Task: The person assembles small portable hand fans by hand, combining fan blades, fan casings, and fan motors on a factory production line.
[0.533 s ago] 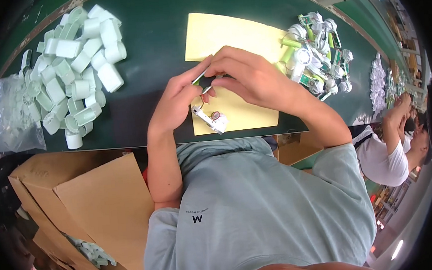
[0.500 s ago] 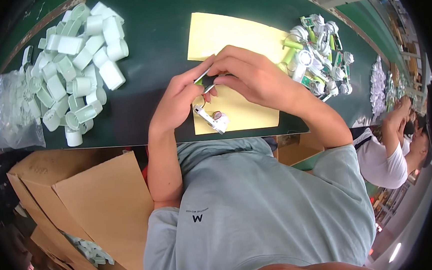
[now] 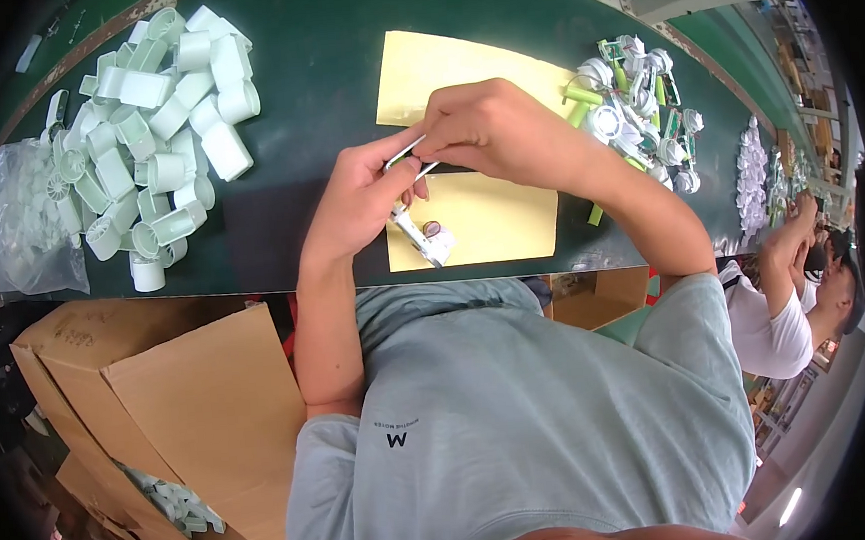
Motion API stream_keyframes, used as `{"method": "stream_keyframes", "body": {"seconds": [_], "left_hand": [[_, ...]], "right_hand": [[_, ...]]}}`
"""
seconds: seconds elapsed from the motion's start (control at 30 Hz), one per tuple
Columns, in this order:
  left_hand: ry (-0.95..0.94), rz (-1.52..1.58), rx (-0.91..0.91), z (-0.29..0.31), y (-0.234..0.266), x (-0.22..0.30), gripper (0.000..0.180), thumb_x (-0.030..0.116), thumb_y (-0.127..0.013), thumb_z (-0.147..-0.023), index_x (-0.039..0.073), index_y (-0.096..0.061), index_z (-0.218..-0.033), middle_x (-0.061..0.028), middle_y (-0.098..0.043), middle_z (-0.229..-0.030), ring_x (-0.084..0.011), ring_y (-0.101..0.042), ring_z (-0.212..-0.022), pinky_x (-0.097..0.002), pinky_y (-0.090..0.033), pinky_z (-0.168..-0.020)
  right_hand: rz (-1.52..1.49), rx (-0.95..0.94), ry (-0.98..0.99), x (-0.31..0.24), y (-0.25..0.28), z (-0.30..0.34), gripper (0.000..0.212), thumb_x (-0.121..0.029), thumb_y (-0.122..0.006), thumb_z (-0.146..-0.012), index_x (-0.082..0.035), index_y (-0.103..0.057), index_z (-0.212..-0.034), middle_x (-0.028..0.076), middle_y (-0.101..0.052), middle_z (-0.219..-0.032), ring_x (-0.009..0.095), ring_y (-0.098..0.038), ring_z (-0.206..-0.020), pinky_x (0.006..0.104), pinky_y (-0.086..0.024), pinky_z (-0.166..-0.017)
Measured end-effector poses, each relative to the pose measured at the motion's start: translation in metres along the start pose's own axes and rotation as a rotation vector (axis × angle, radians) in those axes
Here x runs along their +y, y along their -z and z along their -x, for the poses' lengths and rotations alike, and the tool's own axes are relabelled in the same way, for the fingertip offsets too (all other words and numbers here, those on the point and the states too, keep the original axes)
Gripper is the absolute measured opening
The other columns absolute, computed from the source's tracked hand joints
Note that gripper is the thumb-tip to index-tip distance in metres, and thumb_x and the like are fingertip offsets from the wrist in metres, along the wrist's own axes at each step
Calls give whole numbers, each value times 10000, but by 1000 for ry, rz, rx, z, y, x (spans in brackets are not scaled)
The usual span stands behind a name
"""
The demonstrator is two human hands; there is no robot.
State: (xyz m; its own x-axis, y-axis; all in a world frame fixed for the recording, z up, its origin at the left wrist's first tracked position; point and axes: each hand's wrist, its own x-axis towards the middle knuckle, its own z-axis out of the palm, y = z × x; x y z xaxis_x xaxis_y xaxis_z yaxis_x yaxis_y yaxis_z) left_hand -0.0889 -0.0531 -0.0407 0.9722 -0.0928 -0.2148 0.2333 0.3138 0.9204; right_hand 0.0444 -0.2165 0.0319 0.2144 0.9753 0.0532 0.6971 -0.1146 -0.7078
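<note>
Above the yellow sheets, my left hand is closed around a pale plastic housing, of which only thin rims show between the fingers. My right hand comes over from the right, its fingertips pinched together at the housing's open end. What they pinch inside is hidden. A white motor assembly with a round metal-coloured part hangs just below the left fingers, over the lower yellow sheet. Whether it is joined to the housing cannot be seen.
At the left lies a heap of pale green plastic housings beside a clear plastic bag. White assemblies with green cylinders are piled at the right. An open cardboard box stands below the table edge. A co-worker sits far right.
My right fingers have closed together over the housing's opening, covering the dark inside that showed before. The left hand has stayed nearly still, and the white assembly hangs in almost the same place.
</note>
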Motion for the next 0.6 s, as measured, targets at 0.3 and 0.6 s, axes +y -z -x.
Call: {"method": "stream_keyframes", "body": {"seconds": [0.3,0.6], "left_hand": [[-21,577,-40,0,-7,8,528,10,-462,-964,-17,-402,-1488,-199,-654,-1189,-122,-598,-796,-225,-480,-653],[-276,772,124,-2,-43,40,628,-9,-338,-989,69,-156,-1585,-329,-480,-1397,-256,-671,-1025,-340,-543,-926]], "right_hand": [[-70,504,-106,-22,-26,57,687,-133,-841,-738,-33,-521,-1338,158,-553,-1296,299,-532,-1213,398,-504,-918],[167,807,-26,-27,-97,42,684,19,-844,-668,-25,-487,-1251,191,-558,-1179,346,-585,-1065,396,-528,-850]]}}
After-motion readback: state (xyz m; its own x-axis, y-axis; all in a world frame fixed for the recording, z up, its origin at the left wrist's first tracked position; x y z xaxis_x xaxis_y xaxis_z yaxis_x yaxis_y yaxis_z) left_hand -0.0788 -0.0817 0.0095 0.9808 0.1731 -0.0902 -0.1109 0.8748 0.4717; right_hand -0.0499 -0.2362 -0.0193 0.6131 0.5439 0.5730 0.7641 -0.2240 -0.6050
